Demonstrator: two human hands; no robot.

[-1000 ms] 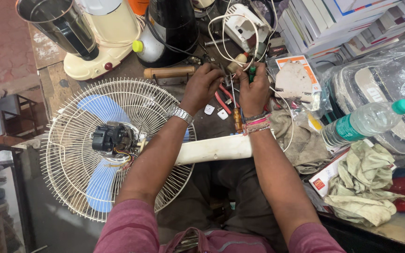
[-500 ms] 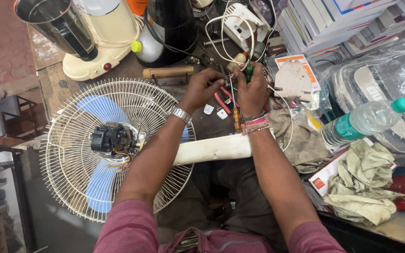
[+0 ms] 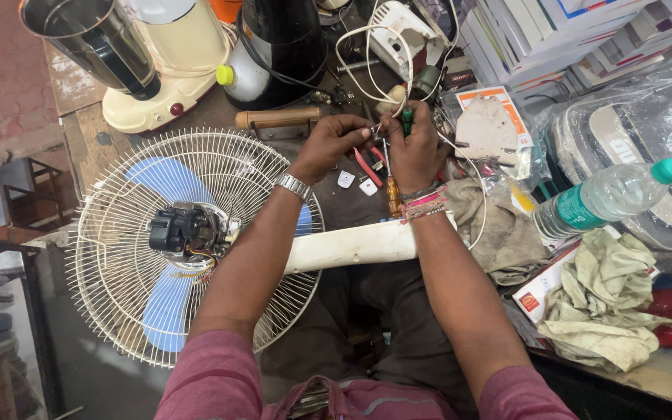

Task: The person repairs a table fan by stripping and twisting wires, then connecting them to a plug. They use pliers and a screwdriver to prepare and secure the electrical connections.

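My left hand (image 3: 330, 143) pinches a small part at the end of a white wire (image 3: 367, 47), above the cluttered workbench. My right hand (image 3: 412, 148) is closed around a green-handled screwdriver (image 3: 407, 118), its tip meeting the part between both hands. A table fan with a white wire cage (image 3: 110, 311), blue blades (image 3: 161, 307) and an exposed black motor (image 3: 180, 229) lies face down on my lap at the left. Its white stand tube (image 3: 351, 246) runs under both forearms. Red-handled pliers (image 3: 366, 166) and two small white pieces (image 3: 358, 183) lie on the bench under my hands.
A cream mixer base with a steel jar (image 3: 95, 47) and a black jug (image 3: 278, 47) stand at the back. A wooden-handled tool (image 3: 278, 118) lies near them. At the right are a plastic water bottle (image 3: 608, 198), crumpled rags (image 3: 608, 303), stacked books (image 3: 554, 31) and plastic bags.
Both hands have stayed together at the same spot, working the screwdriver on the small part. The fan and stand have not moved.
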